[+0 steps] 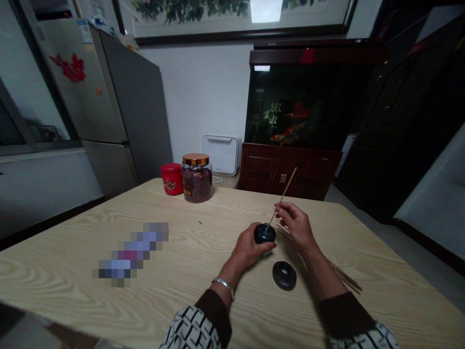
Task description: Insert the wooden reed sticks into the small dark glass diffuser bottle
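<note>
L hand point(247, 248) grips dark pot point(264, 233); R hand point(295, 224)'s stick point(282, 196) at top.

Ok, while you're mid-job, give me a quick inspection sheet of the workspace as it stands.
Surface: light wood-grain table, one small dark speck near the middle.
Job's things: small dark round pot; thin wooden stick, its tip at the pot's top; dark round lid lying nearby; loose sticks beside the right forearm.
Grips: left hand holds the pot; right hand pinches the stick.
Clutter: red tin; copper-lidded glass jar of dried petals; pixelated object.
Cables: thin white cable behind the jar.
Surroundings: refrigerator, aquarium on a wooden cabinet.
</note>
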Available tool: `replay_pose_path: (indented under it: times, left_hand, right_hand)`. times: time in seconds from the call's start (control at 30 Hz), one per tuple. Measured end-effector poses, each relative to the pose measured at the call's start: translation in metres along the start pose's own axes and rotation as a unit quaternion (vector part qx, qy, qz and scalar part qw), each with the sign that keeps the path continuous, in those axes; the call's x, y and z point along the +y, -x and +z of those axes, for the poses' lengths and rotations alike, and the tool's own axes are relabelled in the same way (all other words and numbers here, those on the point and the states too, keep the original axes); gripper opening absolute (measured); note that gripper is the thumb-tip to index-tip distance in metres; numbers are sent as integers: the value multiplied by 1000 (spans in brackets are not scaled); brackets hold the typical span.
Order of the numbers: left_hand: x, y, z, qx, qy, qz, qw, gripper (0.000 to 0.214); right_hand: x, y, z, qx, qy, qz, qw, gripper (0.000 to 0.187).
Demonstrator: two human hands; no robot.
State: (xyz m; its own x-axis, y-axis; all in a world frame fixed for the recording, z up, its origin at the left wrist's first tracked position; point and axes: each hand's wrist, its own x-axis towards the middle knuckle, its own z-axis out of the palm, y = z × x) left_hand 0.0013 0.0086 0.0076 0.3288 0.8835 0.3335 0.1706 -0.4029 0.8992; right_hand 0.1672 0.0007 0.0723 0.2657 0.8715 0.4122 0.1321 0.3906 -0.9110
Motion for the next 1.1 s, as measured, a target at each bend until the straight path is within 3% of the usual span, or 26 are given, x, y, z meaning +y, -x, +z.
replay_pose_path:
  times: [0.1,0.17,0.2,0.3,0.33,0.4,0.5,1.1]
  left_hand:
    - [-2,0,1,5,12,1,1000,62]
    - [-2,0,1,4,22,3,1000,60]
    - [-2,0,2,2,25,3,1000,60]
    - [-1,0,2,0,32,-2,999,59]
    - [-1,-1,2,-1,36,-1,999,58]
    - [0,-1,3,-2,42,-1,999,58]
    - [-1,-2,4,-2,41,-1,999,58]
    - [-1,-2,4,2,35,0,999,59]
  right_hand:
    - [6,-3,-24,45,55,-3,997,40]
    - [14,-5,-51,73,195,-9,978,32]
    - [19,-5,-64,67,294,0,954,26]
    - [34,-2,-95,-18,530,79,844,16]
    - [38,0,-101,-51,568,107,814,15]
    - [44,4,-105,-96,599,140,783,14]
    - [48,6,-102,-110,603,152,776,12]
    - [60,4,-104,-139,558,144,805,9]
